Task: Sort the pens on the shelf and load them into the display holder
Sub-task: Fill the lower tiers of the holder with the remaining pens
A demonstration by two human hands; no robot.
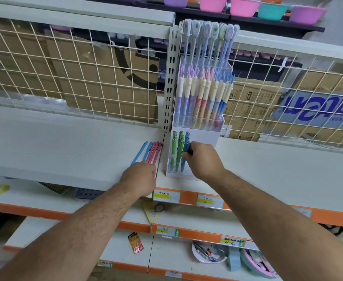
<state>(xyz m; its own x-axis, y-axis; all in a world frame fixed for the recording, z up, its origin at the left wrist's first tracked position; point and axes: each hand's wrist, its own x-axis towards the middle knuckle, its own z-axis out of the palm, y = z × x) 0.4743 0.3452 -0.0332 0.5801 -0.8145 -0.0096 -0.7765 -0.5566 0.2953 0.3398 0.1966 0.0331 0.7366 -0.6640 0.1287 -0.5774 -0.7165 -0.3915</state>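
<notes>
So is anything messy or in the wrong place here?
Yes. Loose pens, blue and pink, lie flat on the shelf beside the display holder, while green pens stand upright inside it. The right hand grips blue pens at the holder.

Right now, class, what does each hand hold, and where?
The right hand grips blue pens at mid-barrel in the holder. The left hand covers the near ends of the loose pens; grip unclear.

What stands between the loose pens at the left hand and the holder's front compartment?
Nothing fixed. The loose pens lie just left of the display holder; only the right hand, gripping blue pens there, covers the compartment's right part.
</notes>
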